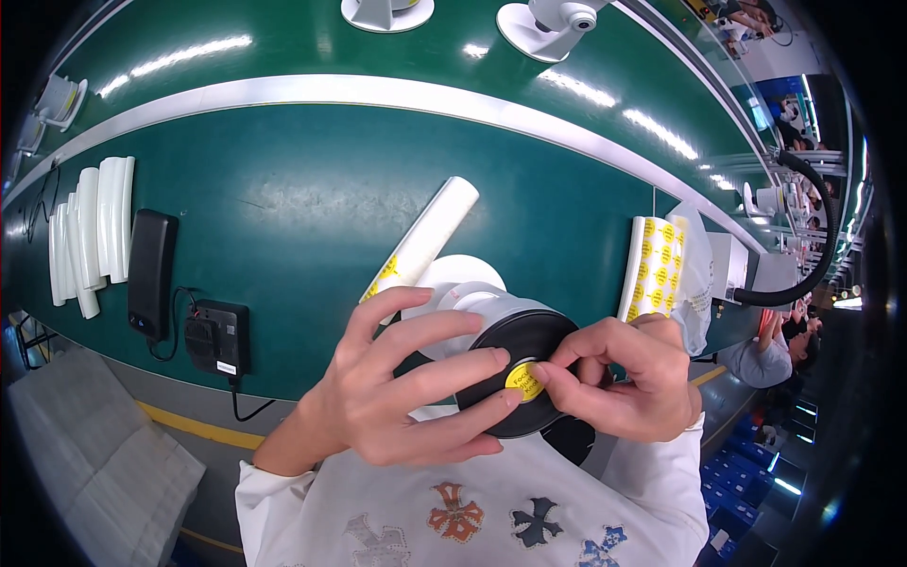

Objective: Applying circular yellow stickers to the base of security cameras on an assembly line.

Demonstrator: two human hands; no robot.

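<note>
A white device with a round black front (pixel 515 326) tilts toward me above its white round base (pixel 482 271); its exact kind is unclear. A round yellow sticker (pixel 519 380) lies in the middle of the black front. My right hand (pixel 628 378) pinches at the sticker's right edge between thumb and forefinger. From the left, my left hand (pixel 406 392) reaches over the front with its fingers spread, one fingertip touching the sticker's lower left edge. Behind the device lies a white roll (pixel 430 227) with yellow stickers at its near end.
Another sheet of yellow round stickers (pixel 652 265) lies at the right beside a clear plastic bag (pixel 696 283). White rolls (pixel 90 227), a black handheld device (pixel 152 269) and a black box with cables (pixel 227 340) sit left. White devices (pixel 546 26) stand beyond the pale rail (pixel 368 89).
</note>
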